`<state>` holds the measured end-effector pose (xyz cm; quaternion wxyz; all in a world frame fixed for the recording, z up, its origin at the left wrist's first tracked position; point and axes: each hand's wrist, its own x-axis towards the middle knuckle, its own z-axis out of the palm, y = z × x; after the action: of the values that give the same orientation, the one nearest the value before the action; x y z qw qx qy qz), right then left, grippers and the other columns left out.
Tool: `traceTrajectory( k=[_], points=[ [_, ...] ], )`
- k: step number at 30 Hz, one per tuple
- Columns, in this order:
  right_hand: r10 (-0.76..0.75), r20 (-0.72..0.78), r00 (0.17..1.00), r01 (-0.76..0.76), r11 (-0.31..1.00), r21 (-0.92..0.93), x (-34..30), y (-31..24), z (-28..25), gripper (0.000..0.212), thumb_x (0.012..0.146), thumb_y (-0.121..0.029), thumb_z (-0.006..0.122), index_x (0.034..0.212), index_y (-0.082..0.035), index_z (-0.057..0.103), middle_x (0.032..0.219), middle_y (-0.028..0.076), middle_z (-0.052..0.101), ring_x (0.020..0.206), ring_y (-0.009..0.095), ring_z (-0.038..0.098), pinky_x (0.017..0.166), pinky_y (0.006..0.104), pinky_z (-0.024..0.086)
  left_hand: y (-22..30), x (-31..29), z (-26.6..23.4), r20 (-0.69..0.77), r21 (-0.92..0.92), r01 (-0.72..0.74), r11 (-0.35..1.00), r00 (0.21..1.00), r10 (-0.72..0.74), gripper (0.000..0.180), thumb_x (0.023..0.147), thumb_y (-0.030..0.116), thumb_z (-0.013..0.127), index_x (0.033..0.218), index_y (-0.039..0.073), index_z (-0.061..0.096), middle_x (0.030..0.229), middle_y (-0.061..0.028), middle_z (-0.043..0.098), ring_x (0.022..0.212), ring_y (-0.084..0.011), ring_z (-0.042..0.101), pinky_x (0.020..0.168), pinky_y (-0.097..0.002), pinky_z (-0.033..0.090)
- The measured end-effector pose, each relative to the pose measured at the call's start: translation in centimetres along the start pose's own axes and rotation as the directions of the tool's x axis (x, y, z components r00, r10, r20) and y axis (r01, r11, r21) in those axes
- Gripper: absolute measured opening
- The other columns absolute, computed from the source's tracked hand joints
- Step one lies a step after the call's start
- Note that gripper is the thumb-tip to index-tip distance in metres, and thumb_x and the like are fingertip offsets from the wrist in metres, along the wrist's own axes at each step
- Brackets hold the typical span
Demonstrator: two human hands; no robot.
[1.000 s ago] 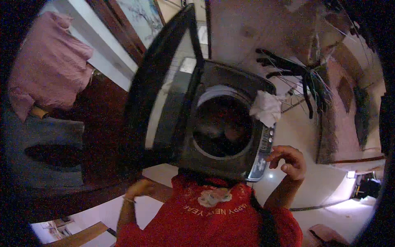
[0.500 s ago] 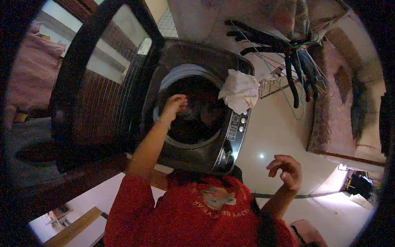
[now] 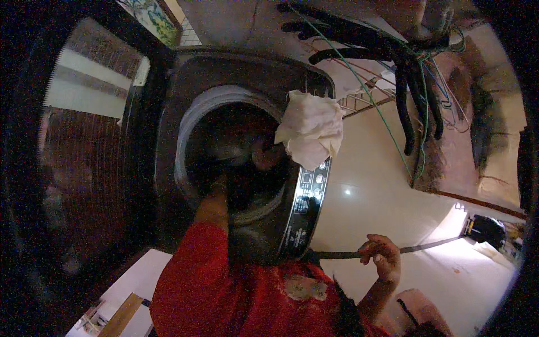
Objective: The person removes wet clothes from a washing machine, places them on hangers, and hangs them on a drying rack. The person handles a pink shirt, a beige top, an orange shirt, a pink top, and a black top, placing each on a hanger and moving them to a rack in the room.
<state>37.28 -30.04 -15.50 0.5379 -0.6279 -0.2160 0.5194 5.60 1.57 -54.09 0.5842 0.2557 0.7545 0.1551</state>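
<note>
A dark top-loading washing machine (image 3: 241, 247) stands before me with its lid up. My left forearm (image 3: 213, 210) reaches down into its round drum (image 3: 185, 132); the hand is lost in the dark inside, so its fingers and anything they touch are hidden. Dim shapes lie in the drum, too dark to name. A crumpled whitish cloth (image 3: 311, 129) rests on the right edge of the machine, over part of the control panel (image 3: 303, 196). Off to the right, my right hand (image 3: 383, 257) hovers above the floor, fingers loosely curved, thumb apart, holding nothing.
The raised lid (image 3: 92, 163) with its see-through window fills the left side. Black hangers (image 3: 401, 67) with thin green cords hang at the upper right, close to the machine. Behind them is a metal rack (image 3: 359, 104). Pale floor (image 3: 359, 208) lies to the right.
My left hand has gone from above the drum opening down inside it, and I have leaned closer. My right hand has sunk slightly, still holding nothing. The cloth stays on the machine's edge.
</note>
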Motion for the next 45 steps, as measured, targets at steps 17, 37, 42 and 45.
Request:
traceTrajectory(
  k=[17,37,42,45],
  points=[
    [-0.020,0.081,0.997,0.020,1.000,-0.007,3.9,1.2,0.5,0.049,0.079,-0.030,0.058,0.114,0.002,0.048,0.087,0.013,0.060,0.064,0.016,0.056,0.055,0.0259,0.045,9.4,-2.6,2.5,0.506,-0.421,0.177,0.890,0.860,0.069,0.029,0.077,0.017,0.055,0.104,0.004,0.055,0.096,-0.0103,0.058,0.088,-0.0263,0.056,0.076,-0.0429,0.047],
    [-0.253,0.242,0.937,0.276,0.959,-0.065,7.7,0.8,1.8,0.044,0.080,-0.019,0.058,0.119,-0.002,0.046,0.102,0.010,0.057,0.083,0.016,0.054,0.073,0.0281,0.044,15.9,-26.4,-2.4,0.449,-0.633,-0.288,0.719,0.621,0.643,0.063,0.064,0.020,0.058,0.122,0.001,0.044,0.119,-0.0126,0.049,0.107,-0.0299,0.049,0.088,-0.0421,0.043],
    [-0.509,0.318,0.800,0.574,0.803,-0.158,10.8,2.8,8.8,0.045,0.079,-0.016,0.060,0.120,-0.003,0.045,0.110,0.008,0.055,0.094,0.017,0.051,0.085,0.0298,0.039,12.9,-27.0,-3.4,0.574,-0.610,-0.256,0.750,0.510,0.641,0.067,0.060,0.016,0.055,0.123,-0.001,0.042,0.120,-0.0133,0.048,0.111,-0.0298,0.046,0.095,-0.0418,0.037],
    [-0.362,0.439,0.822,0.407,0.914,-0.009,11.7,4.3,11.0,0.039,0.079,-0.018,0.061,0.113,-0.004,0.050,0.104,0.005,0.056,0.093,0.016,0.051,0.085,0.0303,0.039,12.7,-27.8,-3.1,0.586,-0.656,-0.216,0.723,0.458,0.669,0.064,0.061,0.013,0.052,0.122,-0.002,0.041,0.119,-0.0142,0.049,0.112,-0.0293,0.045,0.096,-0.0414,0.036]
  ],
)
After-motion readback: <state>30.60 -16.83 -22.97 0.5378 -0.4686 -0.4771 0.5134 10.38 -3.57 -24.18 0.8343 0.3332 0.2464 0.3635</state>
